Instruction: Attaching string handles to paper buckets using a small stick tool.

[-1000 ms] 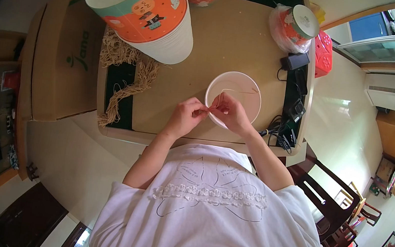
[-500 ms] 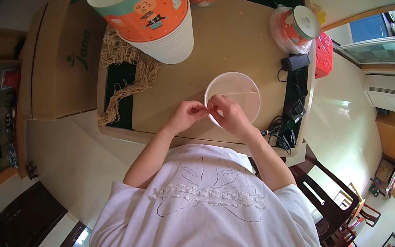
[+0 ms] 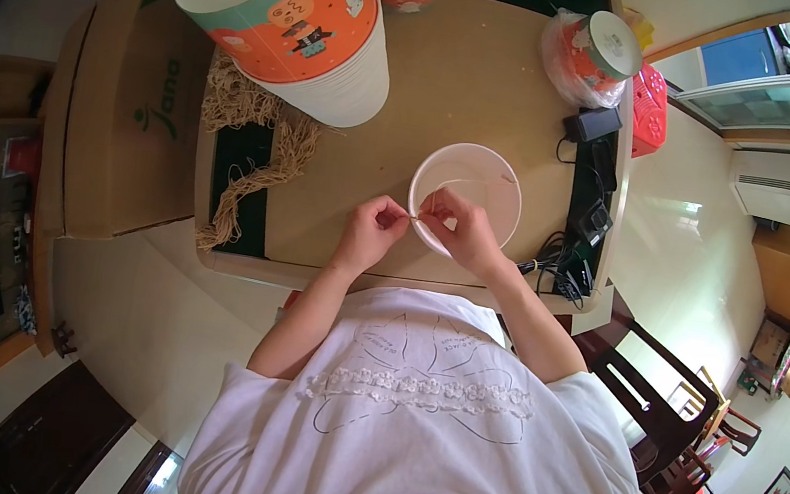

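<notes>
pinching thin cord at near-left rim of white tub, l + r fingertips close tog.
cord (image 3: pixel 507 179) is gripped btwn r hand (image 3: pixel 458 228) thumb + fingers, rest bowing over inside of tub (image 3: pixel 493 210); l hand (image 3: pixel 375 232) also pinched, just l of rim, seems on the cord's short end, too small to be sure. tub stands nr front table edge (image 3: pixel 310 278); bare board to its l + beyond, black cables (image 3: pixel 568 271) close on r, tall bucket stack (image 3: pixel 339 67) far l. vs 0.5 s ago: fingertips slightly further apart, cord more curved, tub unmoved.
</notes>
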{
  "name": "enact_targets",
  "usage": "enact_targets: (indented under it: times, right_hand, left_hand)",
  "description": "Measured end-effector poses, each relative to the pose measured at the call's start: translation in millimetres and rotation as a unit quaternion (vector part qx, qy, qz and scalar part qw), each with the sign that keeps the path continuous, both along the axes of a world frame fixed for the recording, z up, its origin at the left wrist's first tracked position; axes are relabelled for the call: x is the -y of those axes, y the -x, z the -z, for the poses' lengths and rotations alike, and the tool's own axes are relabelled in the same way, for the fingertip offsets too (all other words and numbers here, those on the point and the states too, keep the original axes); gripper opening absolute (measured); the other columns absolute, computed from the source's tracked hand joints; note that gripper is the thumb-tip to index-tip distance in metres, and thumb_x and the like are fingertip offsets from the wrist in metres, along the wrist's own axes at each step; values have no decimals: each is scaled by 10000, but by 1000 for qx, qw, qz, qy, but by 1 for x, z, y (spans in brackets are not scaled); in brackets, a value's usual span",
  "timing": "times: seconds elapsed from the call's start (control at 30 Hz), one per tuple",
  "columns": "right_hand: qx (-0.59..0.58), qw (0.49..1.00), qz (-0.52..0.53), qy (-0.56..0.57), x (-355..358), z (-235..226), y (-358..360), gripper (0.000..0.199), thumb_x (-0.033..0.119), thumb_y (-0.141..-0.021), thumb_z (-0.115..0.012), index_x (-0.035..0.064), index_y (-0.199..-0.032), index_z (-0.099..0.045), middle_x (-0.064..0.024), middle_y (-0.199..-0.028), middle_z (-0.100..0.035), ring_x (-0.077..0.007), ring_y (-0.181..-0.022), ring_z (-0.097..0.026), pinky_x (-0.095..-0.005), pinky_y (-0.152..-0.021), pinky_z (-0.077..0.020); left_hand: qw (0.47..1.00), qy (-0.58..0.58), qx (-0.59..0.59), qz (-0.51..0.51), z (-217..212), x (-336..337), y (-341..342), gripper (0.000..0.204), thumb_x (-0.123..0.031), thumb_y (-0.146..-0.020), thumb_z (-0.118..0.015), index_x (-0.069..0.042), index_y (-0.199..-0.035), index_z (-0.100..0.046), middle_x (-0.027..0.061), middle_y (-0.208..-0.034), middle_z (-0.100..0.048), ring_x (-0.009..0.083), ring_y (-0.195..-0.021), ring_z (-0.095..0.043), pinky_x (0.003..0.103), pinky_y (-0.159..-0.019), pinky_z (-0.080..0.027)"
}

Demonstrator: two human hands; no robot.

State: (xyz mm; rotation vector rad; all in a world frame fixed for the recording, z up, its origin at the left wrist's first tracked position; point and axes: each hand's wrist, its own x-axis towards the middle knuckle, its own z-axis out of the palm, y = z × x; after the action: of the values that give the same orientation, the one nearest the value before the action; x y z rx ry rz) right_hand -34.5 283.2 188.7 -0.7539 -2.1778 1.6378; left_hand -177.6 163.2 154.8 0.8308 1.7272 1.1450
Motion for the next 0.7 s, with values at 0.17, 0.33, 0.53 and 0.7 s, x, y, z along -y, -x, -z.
enact_targets:
  times: [0.17,0.33,0.53,0.7]
  right_hand:
    - [258,960,-17,-106,-1,-3,-7,98,56,-831,-613,24,-921,-594,-134,-864,-622,-302,-707,-636,-362,-649,-515]
    - [66,992,73,-76,5,-12,2,122,36,-829,-604,41,-950,-617,-142,-907,-606,-312,-752,-624,-361,-666,-508]
    - [49,998,-17,25,0,13,7,146,47,-806,-646,56,-951,-661,-111,-871,-618,-238,-757,-621,-333,-677,-500]
    - [95,990,-65,78,-9,14,7,126,63,-813,-669,32,-935,-664,-68,-852,-623,-141,-750,-605,-277,-685,-502]
  left_hand:
    - [998,-2,40,-55,-2,2,-5,38,-20,-808,-661,-19,-826,-628,30,-727,-630,90,-648,-593,228,-592,-481]
    - [978,-98,-179,-40,-19,-1,-13,53,2,-799,-665,-20,-831,-629,49,-759,-583,112,-593,-566,238,-527,-444]
    - [962,-152,-219,-52,-11,-1,-17,86,14,-787,-681,-39,-837,-636,48,-772,-584,118,-603,-557,234,-525,-436]
    - [979,-137,-128,-74,-1,4,-17,90,23,-790,-680,-37,-842,-636,34,-808,-587,104,-666,-570,221,-557,-450]
